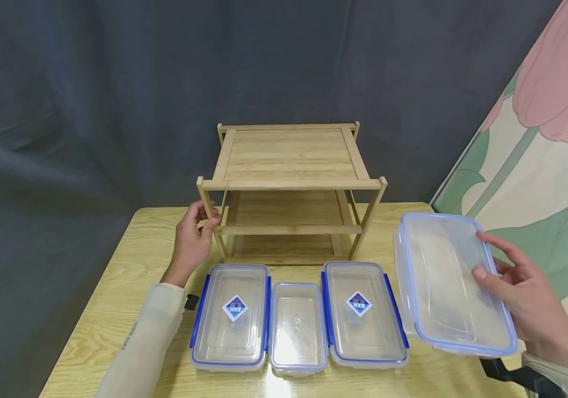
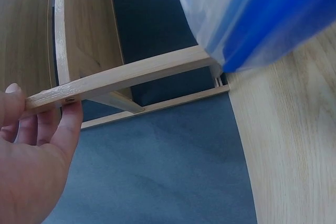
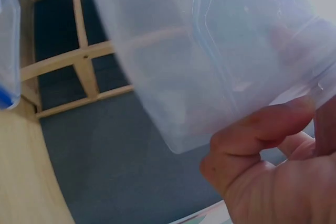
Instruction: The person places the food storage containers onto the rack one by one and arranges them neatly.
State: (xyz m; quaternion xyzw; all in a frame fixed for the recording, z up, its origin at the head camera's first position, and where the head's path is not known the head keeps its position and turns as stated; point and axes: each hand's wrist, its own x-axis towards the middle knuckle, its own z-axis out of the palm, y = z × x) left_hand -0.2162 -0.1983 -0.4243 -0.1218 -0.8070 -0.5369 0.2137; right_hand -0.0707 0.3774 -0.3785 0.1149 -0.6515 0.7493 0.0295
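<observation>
At the right of the head view my right hand point(image 1: 527, 293) grips a large clear plastic food container point(image 1: 453, 282) with a light-blue rim by its right edge, tilted and raised off the table. The right wrist view shows its cloudy wall point(image 3: 168, 77) close up, with my fingers point(image 3: 252, 135) at the edge. My left hand point(image 1: 192, 237) holds the left front leg of a three-tier wooden rack point(image 1: 291, 155); in the left wrist view thumb and fingers pinch that wooden bar point(image 2: 121, 74).
Three lidded containers lie in a row before the rack: a left one point(image 1: 231, 342) and a right one point(image 1: 368, 337) with blue clips and labels, and a smaller middle one point(image 1: 298, 326). A dark curtain point(image 1: 284, 61) hangs behind the wooden table point(image 1: 110, 309); a floral panel point(image 1: 552, 182) stands right.
</observation>
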